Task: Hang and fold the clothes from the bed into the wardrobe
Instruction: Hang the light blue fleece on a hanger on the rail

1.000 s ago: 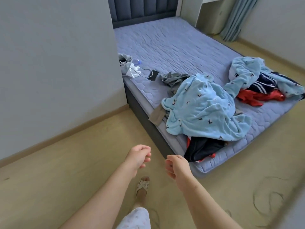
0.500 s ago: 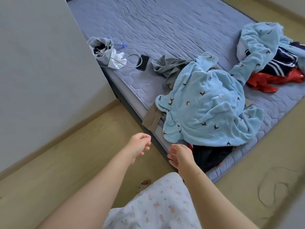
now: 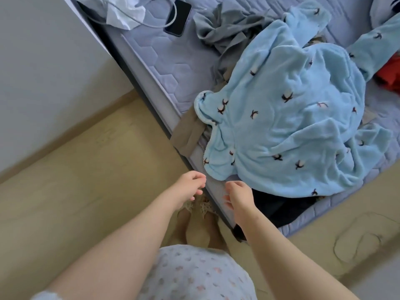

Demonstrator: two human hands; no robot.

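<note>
Fingers (image 3: 198,177) of left hand (image 3: 188,186) loosely curled, holding nothing. Same for right hand (image 3: 239,197): fingers slack, empty. Both hands hover side by side, apart, at the near edge of the bed (image 3: 168,68), left over the floor (image 3: 86,169), right over the mattress rim.

Crumpled on the bed's near part is the blue fleece (image 3: 281,126), hem just beyond the right hand, not touched. From under it at the near edge pokes a dark garment (image 3: 279,206), right of the right hand; type unclear. Over the left edge hangs a tan strip (image 3: 188,135), tucked under the fleece. Farther back, touching the fleece: bunched grey garment (image 3: 225,29). At far right, red cloth (image 3: 389,76), mostly cut off.

Far left on the bed: phone (image 3: 178,17), cable (image 3: 155,26), white tissue (image 3: 125,15). Below the hands, slippered feet (image 3: 203,207) on the floor.
</note>
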